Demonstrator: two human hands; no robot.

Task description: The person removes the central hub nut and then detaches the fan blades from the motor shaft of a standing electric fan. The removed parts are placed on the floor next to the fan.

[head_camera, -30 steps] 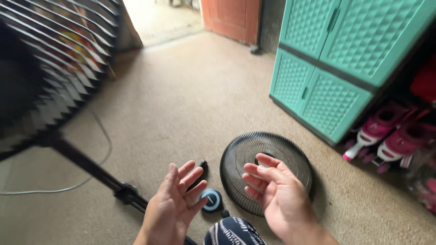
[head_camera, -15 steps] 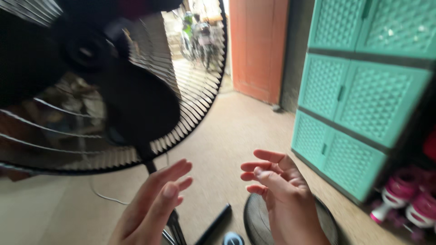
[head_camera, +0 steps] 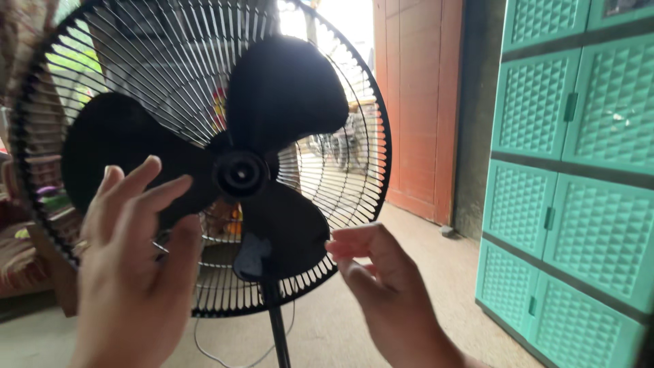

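A black stand fan fills the left half of the head view, its front guard off. The three black blades (head_camera: 279, 95) and the round hub (head_camera: 240, 174) sit bare in front of the wire rear grille (head_camera: 163, 61). My left hand (head_camera: 133, 266) is raised before the lower left blade, fingers spread, holding nothing. My right hand (head_camera: 381, 286) hovers by the grille's lower right rim, fingers loosely curled and empty, with the fingertips close to the rim. The fan pole (head_camera: 276, 327) drops between my hands.
A teal plastic cabinet (head_camera: 579, 191) with latticed doors stands at the right. An orange-red door (head_camera: 415, 102) is behind the fan, beside a bright opening. A white cord (head_camera: 225, 351) lies on the tan floor. Cluttered furniture sits at the far left.
The view has swung up from the floor, where a detached grille and small parts lay, to the fan head. Both hands have risen with it toward the blades.
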